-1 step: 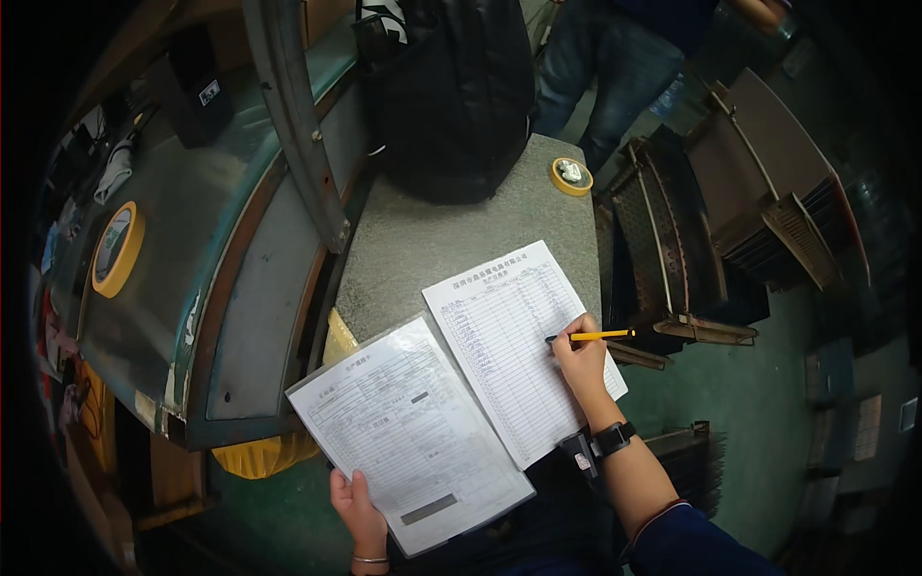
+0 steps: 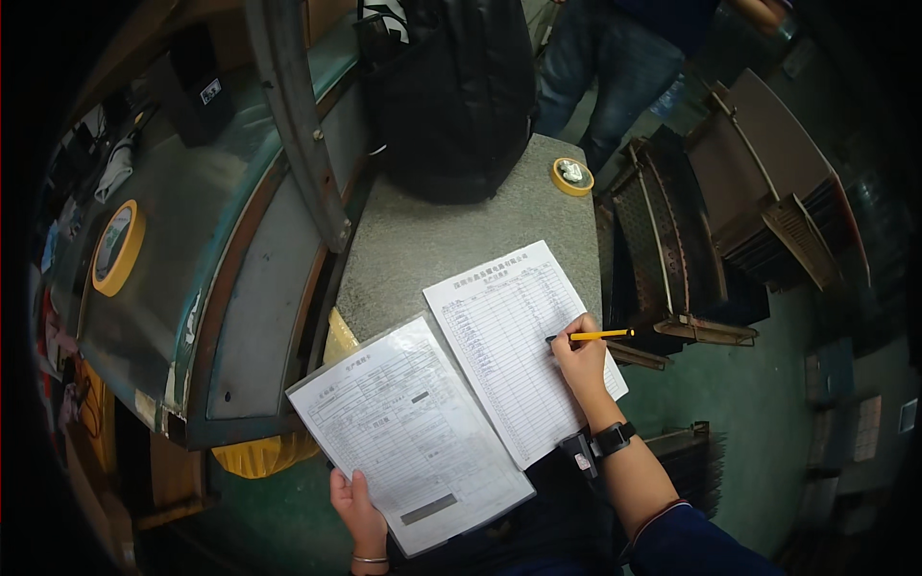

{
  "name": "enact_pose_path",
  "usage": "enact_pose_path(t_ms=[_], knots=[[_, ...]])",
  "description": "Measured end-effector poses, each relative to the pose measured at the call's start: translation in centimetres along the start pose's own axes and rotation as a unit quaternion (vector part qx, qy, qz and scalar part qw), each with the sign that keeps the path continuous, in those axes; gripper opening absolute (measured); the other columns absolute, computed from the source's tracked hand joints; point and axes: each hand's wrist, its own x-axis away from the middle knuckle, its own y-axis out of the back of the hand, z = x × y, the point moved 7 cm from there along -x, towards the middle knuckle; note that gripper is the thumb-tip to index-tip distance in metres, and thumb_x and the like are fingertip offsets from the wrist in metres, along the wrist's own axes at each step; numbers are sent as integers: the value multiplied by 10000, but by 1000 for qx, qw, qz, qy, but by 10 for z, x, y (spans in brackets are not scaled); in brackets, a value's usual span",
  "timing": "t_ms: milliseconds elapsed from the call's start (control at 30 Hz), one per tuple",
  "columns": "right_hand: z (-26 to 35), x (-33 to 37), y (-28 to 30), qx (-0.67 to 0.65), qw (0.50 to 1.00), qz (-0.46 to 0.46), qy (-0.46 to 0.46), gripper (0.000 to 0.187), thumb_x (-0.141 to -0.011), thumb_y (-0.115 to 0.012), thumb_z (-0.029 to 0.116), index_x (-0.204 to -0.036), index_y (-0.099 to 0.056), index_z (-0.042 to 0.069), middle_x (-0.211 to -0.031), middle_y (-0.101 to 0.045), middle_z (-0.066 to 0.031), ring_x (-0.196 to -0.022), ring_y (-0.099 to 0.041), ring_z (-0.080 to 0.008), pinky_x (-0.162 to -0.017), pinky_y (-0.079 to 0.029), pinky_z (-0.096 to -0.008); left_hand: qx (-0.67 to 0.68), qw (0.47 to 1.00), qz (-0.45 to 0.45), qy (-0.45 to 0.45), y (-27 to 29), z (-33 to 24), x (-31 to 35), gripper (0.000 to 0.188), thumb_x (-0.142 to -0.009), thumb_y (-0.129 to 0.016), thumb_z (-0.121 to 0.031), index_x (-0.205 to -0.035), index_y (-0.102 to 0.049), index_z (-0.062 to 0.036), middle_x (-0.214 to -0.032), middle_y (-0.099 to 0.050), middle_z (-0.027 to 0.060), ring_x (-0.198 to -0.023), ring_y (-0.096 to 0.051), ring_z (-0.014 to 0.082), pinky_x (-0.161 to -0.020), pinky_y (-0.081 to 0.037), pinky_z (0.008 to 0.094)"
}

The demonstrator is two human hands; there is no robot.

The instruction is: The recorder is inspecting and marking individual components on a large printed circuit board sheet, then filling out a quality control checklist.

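Observation:
My right hand [image 2: 581,370] pinches a yellow pen [image 2: 607,335], its dark tip on a white ruled form [image 2: 509,403]. Handwriting fills the upper left rows of this form, which lies on a grey table. By its lower left edge my left hand [image 2: 360,509] grips a printed sheet in a clear plastic sleeve [image 2: 413,442], thumb on top and the other fingers hidden underneath. The sleeve lies left of the form, the two edges nearly touching. A dark wristwatch [image 2: 613,439] is on my right wrist.
A black backpack [image 2: 451,106] stands on the far end of the grey table [image 2: 403,240]. Yellow tape rolls lie on that table [image 2: 573,177] and on the left workbench [image 2: 118,248]. Racks of dark panels [image 2: 672,221] stand at the right. Behind the table is another person in jeans [image 2: 610,72].

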Motion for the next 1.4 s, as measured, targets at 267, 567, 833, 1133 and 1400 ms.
enact_pose_path(t_ms=[267,567,833,1133,1400], knots=[[4,1,-1,-8,1000,0,-26,125,-703,-557,25,-672,-436,33,-521,-495,-15,-443,-473,-82,-438,-362,-225,5,1000,-4,7,3,0,0,181,-903,-439,-12,-1067,-468,62,-1050,-574,118,-930,-542,139,-856,-405,258],[1,-1,3,29,999,-19,-8,131,-704,-555,29,-665,-430,26,-509,-486,-33,-446,-493,-89,-439,-388,-236,4,1000,3,7,2,0,0,192,-905,-439,-13,-1080,-463,63,-1058,-576,124,-933,-547,140,-856,-409,258],[-9,0,2,-18,999,-26,-16,134,-718,-561,34,-671,-436,26,-525,-479,-17,-441,-466,-85,-428,-383,-240,7,1000,2,18,3,1,1,207,-910,-451,-36,-1092,-464,61,-1070,-578,126,-945,-549,141,-861,-409,259],[13,3,45,145,979,-95,106,249,-907,-445,128,-1088,-560,2,-1034,-615,-166,-972,-585,-268,-859,-439,-324,26,999,8,-30,0,-8,4,228,-910,-446,-49,-1109,-451,62,-1089,-568,131,-966,-543,145,-865,-410,265],[16,22,21,205,971,-7,126,239,-878,-456,51,-1093,-558,24,-1018,-602,-143,-973,-548,-278,-860,-424,-344,51,998,22,-14,2,-3,3,244,-909,-443,-43,-1133,-441,54,-1124,-555,130,-1004,-528,153,-906,-386,276]])
